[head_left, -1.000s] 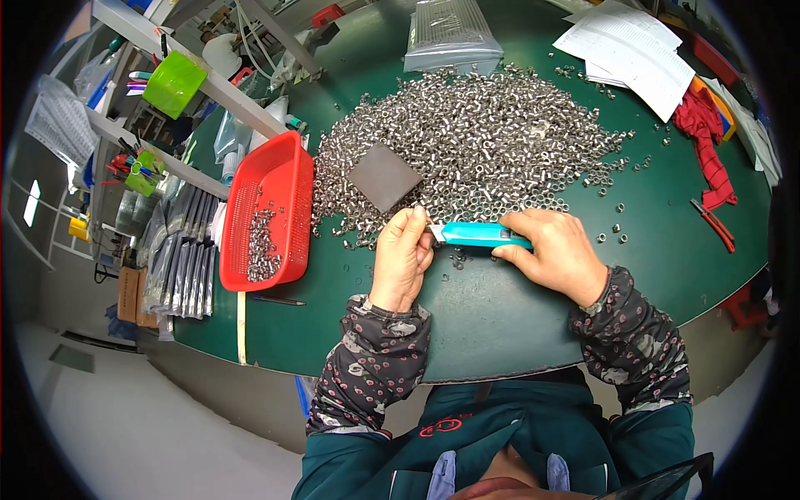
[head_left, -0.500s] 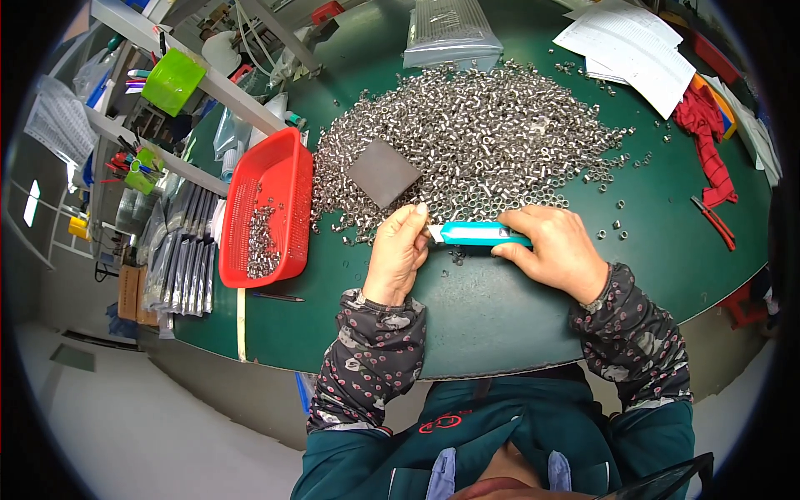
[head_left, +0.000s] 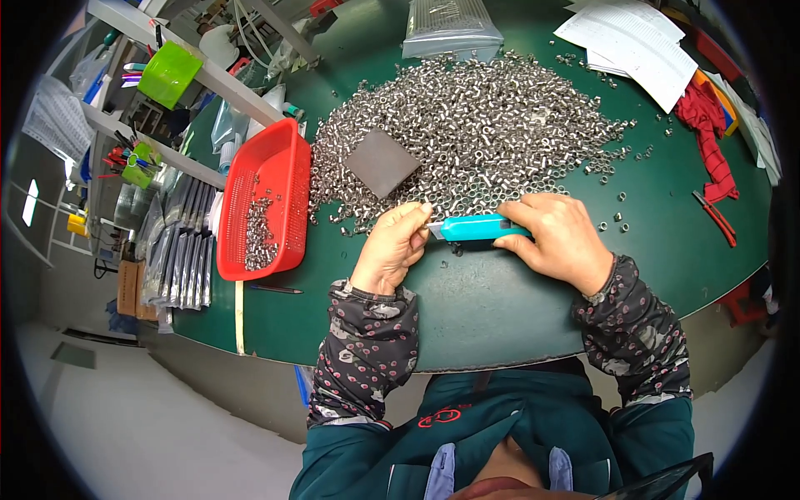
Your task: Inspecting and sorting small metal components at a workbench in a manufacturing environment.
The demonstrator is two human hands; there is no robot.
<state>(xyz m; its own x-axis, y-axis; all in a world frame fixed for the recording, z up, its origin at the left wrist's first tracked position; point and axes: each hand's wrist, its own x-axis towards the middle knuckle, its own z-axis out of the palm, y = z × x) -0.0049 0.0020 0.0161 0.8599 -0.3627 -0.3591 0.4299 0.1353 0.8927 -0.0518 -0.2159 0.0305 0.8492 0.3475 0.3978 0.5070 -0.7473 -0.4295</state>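
Note:
My right hand [head_left: 560, 237] is closed around the rear of a teal utility knife [head_left: 475, 227], thumb below and fingers above. The knife lies nearly level, its short blade [head_left: 435, 229] pointing left. At the blade's tip, my left hand [head_left: 390, 246] has thumb and forefinger pinched together. Whatever sits in that pinch is too small and covered to name. Just beyond both hands spreads a wide heap of small shiny metal rings or sleeves [head_left: 492, 125]. A dark grey square block [head_left: 382, 163] rests on the heap's near left side.
Left of the heap stands a red plastic basket [head_left: 297, 208] with some metal pieces inside. A pencil [head_left: 277, 289] lies nearer me. Papers [head_left: 625, 42], a red cloth [head_left: 712, 150] and red-handled pliers [head_left: 717, 218] lie on the right of the green table [head_left: 667, 258]. Clear plastic bags [head_left: 450, 29] lie behind.
The knife has rolled slightly in my right hand, showing a broader teal side. My left wrist has shifted a little left, its pinch still at the blade tip. The whole view has moved slightly.

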